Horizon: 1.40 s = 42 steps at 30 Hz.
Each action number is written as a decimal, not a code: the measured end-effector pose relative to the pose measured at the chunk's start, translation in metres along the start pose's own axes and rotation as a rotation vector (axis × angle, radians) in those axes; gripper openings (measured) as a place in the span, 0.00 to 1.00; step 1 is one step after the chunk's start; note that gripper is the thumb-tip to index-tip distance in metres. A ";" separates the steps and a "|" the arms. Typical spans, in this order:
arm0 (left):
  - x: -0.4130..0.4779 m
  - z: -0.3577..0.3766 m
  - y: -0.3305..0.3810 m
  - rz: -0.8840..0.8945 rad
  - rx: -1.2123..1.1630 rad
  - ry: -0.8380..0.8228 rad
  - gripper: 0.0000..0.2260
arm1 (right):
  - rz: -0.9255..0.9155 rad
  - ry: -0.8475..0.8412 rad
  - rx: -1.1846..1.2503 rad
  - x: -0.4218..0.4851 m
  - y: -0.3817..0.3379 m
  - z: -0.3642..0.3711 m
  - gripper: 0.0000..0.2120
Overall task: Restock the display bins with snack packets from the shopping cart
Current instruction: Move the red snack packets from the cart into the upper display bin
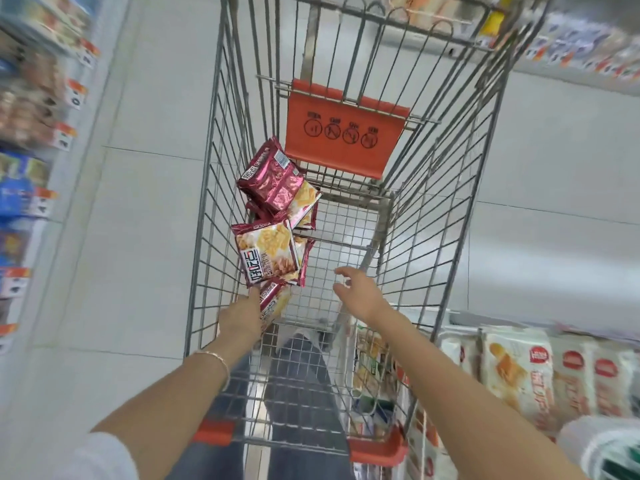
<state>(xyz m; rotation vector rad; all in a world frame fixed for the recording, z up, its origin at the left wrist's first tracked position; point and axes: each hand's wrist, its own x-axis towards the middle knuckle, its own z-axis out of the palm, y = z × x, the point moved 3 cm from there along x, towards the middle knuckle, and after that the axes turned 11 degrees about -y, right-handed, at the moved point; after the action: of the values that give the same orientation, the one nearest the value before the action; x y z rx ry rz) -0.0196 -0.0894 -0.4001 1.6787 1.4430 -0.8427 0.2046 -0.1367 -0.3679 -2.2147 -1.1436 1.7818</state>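
While the right hand [360, 292] hangs open, the left hand [242, 318] seemingly grips 1 snack packet [273, 301] in the cart [346, 244].

Both arms reach into the wire cart [207, 216]; the left hand [242, 318] grips a snack packet [273, 301], the right hand [358, 292] hovers open-fingered beside it.

cart flap [341, 133]: four circled pictograms, captions unreadable | snack packets [266, 252]: print illegible

left hand [242, 318]: arm extended forward and down, bracelet on wrist, fingers closed around something | right hand [356, 292]: arm extended, palm down, fingers spread and loosely curled, gripping nothing
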 end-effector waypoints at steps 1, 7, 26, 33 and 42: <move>-0.005 -0.004 0.001 0.013 -0.128 -0.018 0.20 | -0.022 0.056 0.033 0.003 -0.006 -0.006 0.20; -0.050 -0.028 -0.008 -0.079 -1.171 -0.071 0.17 | -0.158 0.221 -0.048 0.052 -0.059 -0.046 0.20; -0.053 -0.010 -0.019 -0.252 -1.319 -0.163 0.06 | -0.378 -0.074 -1.035 0.148 -0.071 0.029 0.37; -0.053 -0.016 -0.011 -0.194 -1.327 -0.231 0.08 | -0.123 0.101 -0.529 0.111 -0.040 -0.010 0.31; -0.057 -0.038 0.015 -0.053 -1.347 -0.348 0.22 | -0.096 -0.480 0.338 0.032 -0.045 -0.082 0.39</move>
<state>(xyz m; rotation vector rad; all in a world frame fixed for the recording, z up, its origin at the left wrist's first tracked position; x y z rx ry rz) -0.0123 -0.0859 -0.3309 0.4397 1.2822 -0.0368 0.2549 -0.0549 -0.3452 -1.5672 -0.8978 2.3299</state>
